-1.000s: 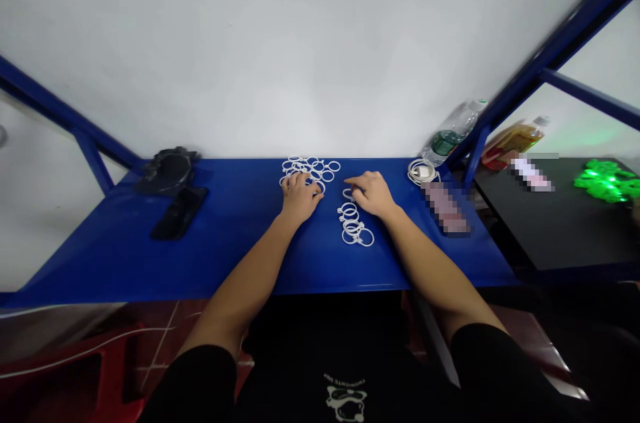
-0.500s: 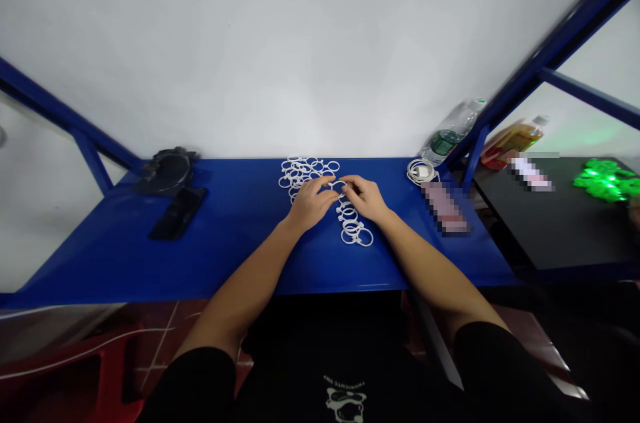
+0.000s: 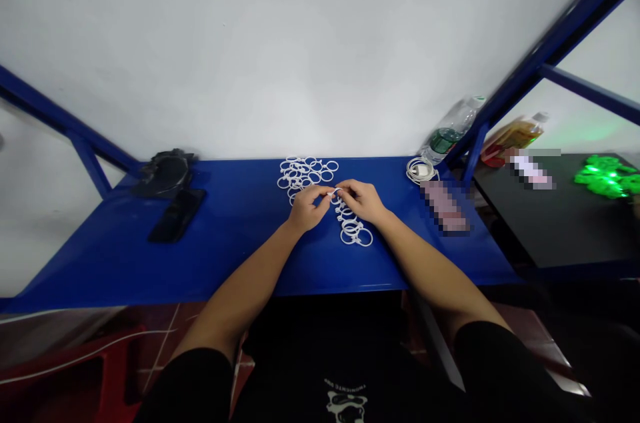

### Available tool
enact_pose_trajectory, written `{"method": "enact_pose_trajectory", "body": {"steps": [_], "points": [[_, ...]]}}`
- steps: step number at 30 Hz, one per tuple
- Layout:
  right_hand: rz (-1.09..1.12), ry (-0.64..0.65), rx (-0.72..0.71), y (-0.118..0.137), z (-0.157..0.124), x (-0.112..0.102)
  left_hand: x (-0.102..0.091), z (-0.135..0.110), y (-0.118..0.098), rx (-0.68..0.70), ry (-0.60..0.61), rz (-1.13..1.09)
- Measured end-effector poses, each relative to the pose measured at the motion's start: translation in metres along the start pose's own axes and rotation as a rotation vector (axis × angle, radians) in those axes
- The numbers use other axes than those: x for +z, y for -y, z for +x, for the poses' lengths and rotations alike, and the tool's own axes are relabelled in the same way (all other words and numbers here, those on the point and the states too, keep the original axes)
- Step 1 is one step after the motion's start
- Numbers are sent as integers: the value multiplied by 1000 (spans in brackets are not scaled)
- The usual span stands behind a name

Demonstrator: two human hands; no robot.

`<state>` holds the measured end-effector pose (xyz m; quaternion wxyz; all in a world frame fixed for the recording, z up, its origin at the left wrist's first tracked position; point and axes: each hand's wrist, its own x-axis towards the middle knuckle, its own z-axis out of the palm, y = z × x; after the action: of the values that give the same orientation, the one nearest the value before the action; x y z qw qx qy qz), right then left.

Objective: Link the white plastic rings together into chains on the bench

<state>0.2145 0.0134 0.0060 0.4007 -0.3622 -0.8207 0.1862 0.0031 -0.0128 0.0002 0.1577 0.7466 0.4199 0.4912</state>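
My left hand (image 3: 311, 207) and my right hand (image 3: 363, 201) meet at the middle of the blue table. Between their fingertips they pinch a thin white plastic ring (image 3: 337, 190), which looks like a curtain ring and is tilted nearly edge-on. Fingers cover part of it. Below my right hand, a row of similar white rings (image 3: 353, 229) overlaps on the table, each with a small tab. Behind my left hand lies a loose pile of more such rings (image 3: 303, 171), several of them overlapping.
On the blue table (image 3: 240, 243), a black phone (image 3: 178, 215) and a dark round object (image 3: 169, 171) lie left. A coiled white cable with charger (image 3: 421, 171), a blurred pinkish item (image 3: 445, 207) and a bottle (image 3: 447, 136) are right. A glowing green bundle (image 3: 606, 176) sits on the neighbouring black table.
The ring between my hands has tipped from lying open to nearly edge-on. Both hands have shifted slightly down, fingertips closer together, showing more of the pile behind.
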Motion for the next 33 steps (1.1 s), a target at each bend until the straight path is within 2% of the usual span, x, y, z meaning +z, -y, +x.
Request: {"method": "enact_pose_trajectory", "body": {"steps": [11, 18, 23, 26, 28, 30, 33], "points": [[-46, 69, -46, 3, 0, 0, 1, 1, 3, -65, -29, -3], [-67, 136, -90, 11, -1, 2, 3, 2, 10, -25, -61, -11], [-78, 83, -104, 6, 0, 2, 2, 5, 10, -7, -24, 127], [-126, -68, -56, -3, 2, -3, -1, 7, 15, 13, -6, 239], [-168, -146, -2, -11, 4, -7, -4, 8, 24, -34, -7, 345], [-195, -147, 48, -21, 6, -11, -6, 8, 35, -111, 0, 462], [-236, -55, 111, -35, 8, -12, -9, 7, 49, -187, 46, 585]]}}
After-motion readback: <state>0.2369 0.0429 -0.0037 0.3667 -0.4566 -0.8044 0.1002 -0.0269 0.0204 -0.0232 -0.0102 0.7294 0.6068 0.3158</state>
